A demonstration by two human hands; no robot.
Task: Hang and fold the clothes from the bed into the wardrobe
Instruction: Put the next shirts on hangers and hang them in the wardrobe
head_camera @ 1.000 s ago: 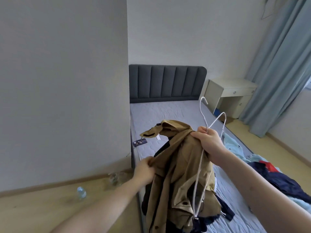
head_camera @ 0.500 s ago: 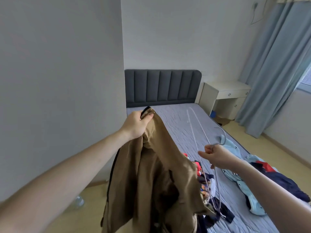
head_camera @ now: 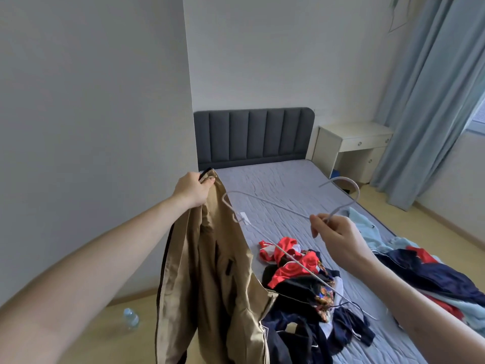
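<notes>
Head view: the left hand [head_camera: 193, 189] is raised over the bed's left edge, near the headboard [head_camera: 253, 136], with its fingers and thumb curled and pinching the top edge of a tan jacket [head_camera: 210, 279]. The jacket hangs straight down from that grip, opened so that its lining faces the camera, with a dark trim along its left border and a small dark tab on the inside. Its lower part drops past the left edge of the mattress [head_camera: 283, 185] and out of the bottom of the picture.

The right hand [head_camera: 338, 235] is held over the middle of the bed, fingers curled, thumb and forefinger pinching the neck of a white wire hanger [head_camera: 265, 203] just under its hook. The hook curves up and to the right of the hand. One shoulder of the hanger reaches left and touches the jacket's upper edge, just below the left hand; the other runs down toward the near end of the bed.

Under the hanger, at the near part of the mattress, lies a heap of red, navy and patterned clothes [head_camera: 301, 279]. Along the bed's right edge lie a light blue garment [head_camera: 364, 229] and a navy and red jacket [head_camera: 430, 271], partly under the right forearm.

A white bedside table [head_camera: 354, 143] stands just beside the headboard's right end, with blue curtains [head_camera: 425, 101] to its right. A plastic water bottle [head_camera: 130, 317] lies on the wooden floor [head_camera: 105, 337] left of the bed.
</notes>
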